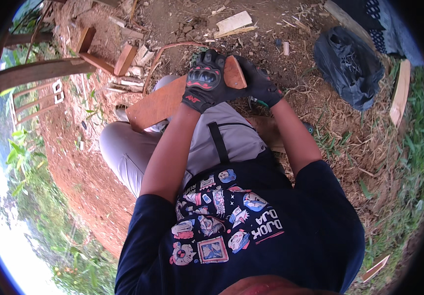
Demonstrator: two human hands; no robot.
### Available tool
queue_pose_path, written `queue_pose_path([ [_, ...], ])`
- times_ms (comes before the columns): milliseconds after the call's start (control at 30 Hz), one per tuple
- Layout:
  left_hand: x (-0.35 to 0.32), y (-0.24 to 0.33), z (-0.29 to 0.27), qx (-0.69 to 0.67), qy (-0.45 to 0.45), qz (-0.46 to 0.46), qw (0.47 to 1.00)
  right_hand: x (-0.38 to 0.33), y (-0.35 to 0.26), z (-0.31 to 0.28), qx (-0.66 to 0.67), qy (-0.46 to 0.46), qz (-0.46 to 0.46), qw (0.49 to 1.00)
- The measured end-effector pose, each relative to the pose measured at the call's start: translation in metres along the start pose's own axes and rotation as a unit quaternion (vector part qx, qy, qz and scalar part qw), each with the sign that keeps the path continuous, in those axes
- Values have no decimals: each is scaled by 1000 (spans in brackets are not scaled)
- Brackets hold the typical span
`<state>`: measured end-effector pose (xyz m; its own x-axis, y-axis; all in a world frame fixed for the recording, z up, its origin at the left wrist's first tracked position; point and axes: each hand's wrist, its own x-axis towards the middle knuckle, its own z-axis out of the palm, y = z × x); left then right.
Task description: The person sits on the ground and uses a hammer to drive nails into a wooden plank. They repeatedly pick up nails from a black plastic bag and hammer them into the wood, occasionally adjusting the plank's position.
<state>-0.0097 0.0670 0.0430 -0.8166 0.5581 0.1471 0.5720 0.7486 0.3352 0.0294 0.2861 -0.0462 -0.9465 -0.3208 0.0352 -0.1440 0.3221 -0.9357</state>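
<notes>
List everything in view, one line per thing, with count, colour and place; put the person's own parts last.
wooden board: one, reddish-brown, across the knee, gripped at its far end by both hands
black plastic bag: one, black, on the ground at upper right
pale wood offcut: one, light tan, on the soil at top centre
wooden frame pieces: several, reddish-brown, on the ground at upper left
thin wood strip: one, pale, in the grass at right
left hand: one, black glove with red marks, clasping the board
right hand: one, black glove, on the board's end
</notes>
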Motion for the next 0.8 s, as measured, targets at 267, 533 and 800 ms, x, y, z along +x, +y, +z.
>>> queue_pose_path([
  [267, 5, 6, -12, -20, -58, -33, 998, 2, 30, 9, 60, 5, 8, 998],
  [533, 5, 5, -8, -33, -10, -14, 999, 3, 27, 5, 14, -15, 9, 1000],
  [800, 5, 3, -6, -29, 28, 11, 999, 3, 22, 6, 2, -3, 4, 1000],
])
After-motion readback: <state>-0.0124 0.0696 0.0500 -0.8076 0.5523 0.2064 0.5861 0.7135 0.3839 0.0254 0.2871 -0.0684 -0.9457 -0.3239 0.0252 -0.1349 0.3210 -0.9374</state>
